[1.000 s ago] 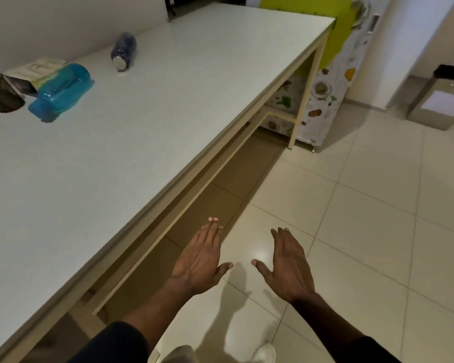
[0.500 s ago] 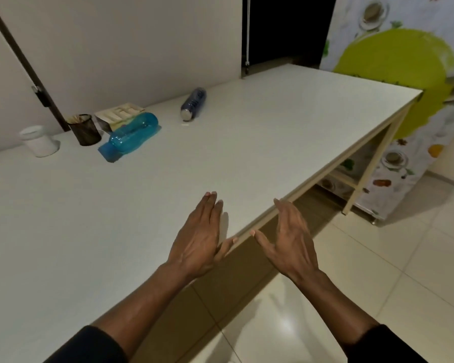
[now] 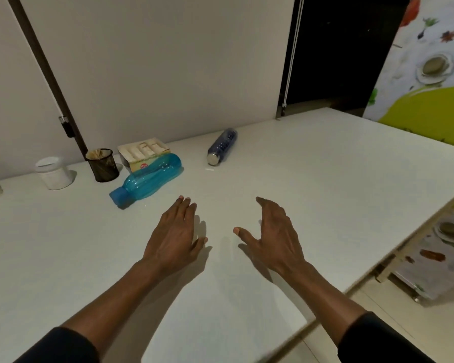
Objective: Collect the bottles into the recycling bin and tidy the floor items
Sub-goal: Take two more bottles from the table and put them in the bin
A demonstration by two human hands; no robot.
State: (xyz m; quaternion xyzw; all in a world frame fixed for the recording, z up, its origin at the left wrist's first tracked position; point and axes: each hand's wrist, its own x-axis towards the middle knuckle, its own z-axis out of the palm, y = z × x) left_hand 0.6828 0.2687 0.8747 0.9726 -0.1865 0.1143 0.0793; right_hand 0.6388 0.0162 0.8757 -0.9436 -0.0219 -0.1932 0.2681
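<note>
Head view. Looks down across a broad, flat white table [image 3: 325, 179], smooth and matte. Finds the light-blue bottle [image 3: 152, 176] on the tabletop towards the back wall: translucent plastic, gently waisted, lying on its side, cap end pointing near-left, body just beside a pale cardboard box [image 3: 142, 151]. Finds the dark-blue bottle [image 3: 223, 145] to the right, apart from the first: a slim cylinder, also on its side, shiny metallic end facing the near side. Left of the box, a black wire-mesh cup [image 3: 102, 166] with pale sticks, then a squat white jar [image 3: 53, 174]. At far right, a glossy printed cabinet [image 3: 430, 61] with teacups and a lime-green shape; below it, pale shiny floor tiles [image 3: 443, 331].

Holds the left hand [image 3: 176, 239] palm down over the table, fingers straight and close together, gripping nothing. Holds the right hand [image 3: 273, 239] the same way, fingers loosely extended, thumb splayed inward, likewise empty. Both short of the bottles, touching neither; cannot tell whether resting on the tabletop or hovering above it. Dark sleeves [image 3: 63, 347] at both forearms.

Against half a second ago: then at the table's near edge, right hand partly over the floor; now both fully above the tabletop and nearer the light-blue bottle. Right thumb spread wider. Bottles, box, cup and jar in the same arrangement as before.
</note>
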